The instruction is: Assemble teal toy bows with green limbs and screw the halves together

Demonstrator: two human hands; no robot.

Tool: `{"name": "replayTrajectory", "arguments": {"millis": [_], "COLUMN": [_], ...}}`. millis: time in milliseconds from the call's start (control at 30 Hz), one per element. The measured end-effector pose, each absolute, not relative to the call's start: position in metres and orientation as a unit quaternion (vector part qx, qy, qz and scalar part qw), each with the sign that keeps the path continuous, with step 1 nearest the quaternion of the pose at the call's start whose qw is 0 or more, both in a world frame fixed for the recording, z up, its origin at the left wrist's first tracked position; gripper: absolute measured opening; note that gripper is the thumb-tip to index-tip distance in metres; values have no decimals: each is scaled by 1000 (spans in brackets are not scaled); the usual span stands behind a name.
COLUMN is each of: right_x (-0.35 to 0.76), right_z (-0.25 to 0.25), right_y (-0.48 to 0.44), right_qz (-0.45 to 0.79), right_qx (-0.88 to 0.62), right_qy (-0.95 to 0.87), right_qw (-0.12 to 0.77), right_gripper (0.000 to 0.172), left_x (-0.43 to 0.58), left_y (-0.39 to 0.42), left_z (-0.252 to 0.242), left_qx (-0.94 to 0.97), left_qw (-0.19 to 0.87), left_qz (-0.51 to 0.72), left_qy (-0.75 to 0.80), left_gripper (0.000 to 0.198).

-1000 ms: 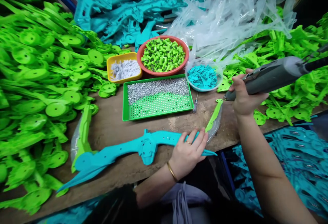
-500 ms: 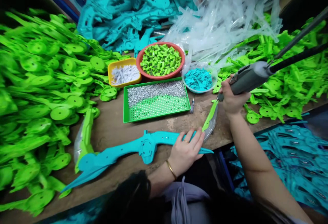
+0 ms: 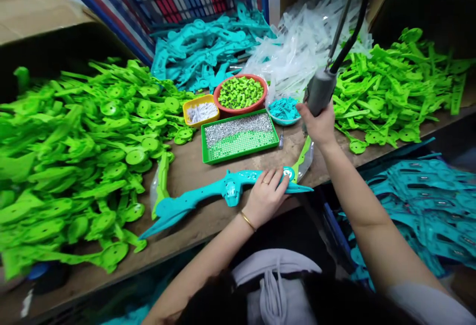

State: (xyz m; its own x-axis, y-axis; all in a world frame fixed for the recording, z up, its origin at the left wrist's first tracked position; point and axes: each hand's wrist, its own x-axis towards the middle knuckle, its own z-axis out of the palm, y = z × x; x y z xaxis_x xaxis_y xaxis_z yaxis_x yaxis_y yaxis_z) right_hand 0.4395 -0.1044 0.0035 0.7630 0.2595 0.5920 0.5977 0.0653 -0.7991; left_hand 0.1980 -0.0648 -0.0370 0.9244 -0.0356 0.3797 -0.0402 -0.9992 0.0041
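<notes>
A long teal plastic toy bow part (image 3: 208, 196) lies along the near edge of the wooden bench (image 3: 193, 166). My left hand (image 3: 266, 193) rests flat on its right end, fingers spread, pressing it down. My right hand (image 3: 318, 126) is wrapped round a grey powered screwdriver (image 3: 320, 91) that hangs upright from a black cable, its tip just right of the green screw tray (image 3: 240, 141). A green blade-shaped piece (image 3: 302, 157) lies between my two hands.
Heaps of green plastic parts (image 3: 85, 151) fill the left, more green parts (image 3: 394, 82) the right. Teal parts (image 3: 208, 52) and clear strips (image 3: 301, 47) pile at the back. A red bowl (image 3: 240, 93), yellow tub (image 3: 201, 112) and small clear bowl (image 3: 284, 109) stand behind the tray. A bin of teal parts (image 3: 420, 206) sits below right.
My right hand has swung the screwdriver from a slanted position to upright and moved it left toward the tray. My left hand stays on the teal part. The view has pulled back and up.
</notes>
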Motion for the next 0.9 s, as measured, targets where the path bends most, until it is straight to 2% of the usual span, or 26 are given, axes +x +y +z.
{"name": "replayTrajectory", "arguments": {"millis": [100, 133, 200, 267, 333, 467, 633, 733, 800, 833, 900], "right_x": [417, 406, 384, 368, 358, 356, 355, 355, 356, 358, 361], "right_z": [22, 28, 37, 40, 40, 36, 32, 28, 24, 20, 12], "right_y": [-149, -166, -196, -213, -217, -203, -191, -188, -186, -186, -186], "right_qz": [-158, -143, -21, 53, 45, 15, 28, 18, 2, -4, 2], "right_qx": [-642, -616, -571, -546, -539, -506, -491, -507, -514, -519, -532], "right_qy": [-377, -404, -503, -581, -605, -580, -555, -522, -488, -467, -428], "right_qw": [648, 661, 649, 601, 585, 639, 671, 686, 705, 716, 731], "right_gripper": [55, 52, 48, 48, 48, 41, 34, 33, 30, 28, 25], "left_x": [194, 193, 191, 190, 193, 203, 212, 191, 158, 138, 97], "left_y": [-61, -59, -54, -49, -46, -44, -41, -26, -4, 11, 45], "left_z": [-1, 13, 39, 56, 63, 59, 64, 80, 86, 86, 78], "left_qx": [981, 980, 972, 954, 929, 886, 894, 901, 866, 821, 704], "left_qw": [38, 55, 87, 115, 142, 169, 138, 95, 65, 43, -11], "left_qz": [186, 185, 214, 271, 336, 422, 418, 420, 495, 563, 677], "left_qy": [-33, -38, -45, -49, -61, -92, -89, -59, 29, 87, 215], "left_gripper": [41, 42, 41, 40, 39, 35, 28, 46, 67, 69, 53]}}
